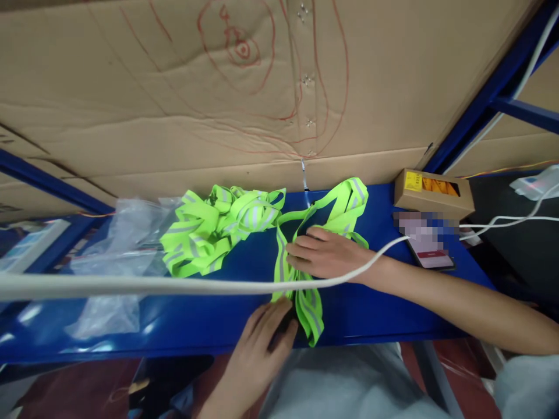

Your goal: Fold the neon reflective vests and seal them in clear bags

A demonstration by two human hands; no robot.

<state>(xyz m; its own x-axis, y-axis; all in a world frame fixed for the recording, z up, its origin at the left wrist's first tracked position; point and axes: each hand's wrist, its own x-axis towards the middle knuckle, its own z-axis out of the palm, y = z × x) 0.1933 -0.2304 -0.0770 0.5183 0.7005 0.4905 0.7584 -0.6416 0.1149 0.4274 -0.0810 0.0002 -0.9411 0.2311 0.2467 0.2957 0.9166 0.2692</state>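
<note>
Green strap (309, 314) | left fingers (279, 311), right fingers (301, 253): grip unclear | cable (244, 288) crosses foreground | phone (432, 250), box (437, 205)

The right hand (325, 253) lies over a green strap (282, 256), fingers bent onto it. Nearer the body, the left hand (262, 340) has its fingertips at the strap, thumb parted from them; what sits between is too dark to tell. Left of the grip lies a green heap (218, 224) of strapping, with clear bags (131, 267) farther left. Right of the grip, a phone (430, 244) rests near a box (437, 198). Cardboard (174, 87) stands beyond the grip; a white cable (174, 286) crosses the view.
</note>
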